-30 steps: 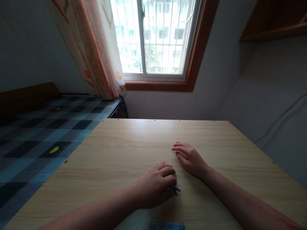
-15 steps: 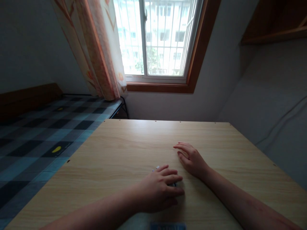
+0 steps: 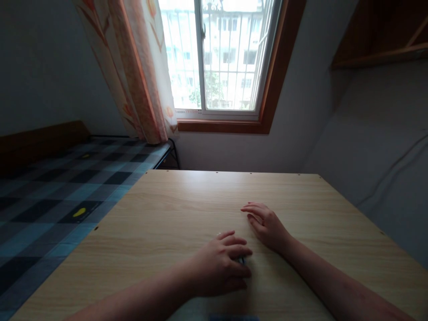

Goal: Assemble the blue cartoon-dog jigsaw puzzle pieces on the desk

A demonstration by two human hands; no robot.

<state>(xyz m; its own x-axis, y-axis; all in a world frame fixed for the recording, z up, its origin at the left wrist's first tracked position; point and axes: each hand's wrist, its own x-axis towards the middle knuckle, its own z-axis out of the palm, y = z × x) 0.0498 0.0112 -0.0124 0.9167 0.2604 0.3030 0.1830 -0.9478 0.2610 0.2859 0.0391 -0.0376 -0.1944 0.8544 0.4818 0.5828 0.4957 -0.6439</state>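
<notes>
Spread apart now, the left hand's (image 3: 219, 266) fingers were curled a second ago around a small dark-blue-and-white thing (image 3: 241, 260).

As the head view has it, that thing lies under the left hand on the pale wood-grain worktop (image 3: 167, 214), towards the near edge; a sliver shows between the parted fingers. They seem fanned to cover it rather than pinch it, though I can't tell whether the palm presses on it. The right hand (image 3: 269, 228), nearer the far edge and right corner, has loosely bent, parted fingers and nothing visible in them; it looks simply propped there. Tiny pale specks (image 3: 219, 233) peep past the left knuckles, too small to make out. A flat dark-blue thing (image 3: 234, 318) is mostly cut off below.
</notes>
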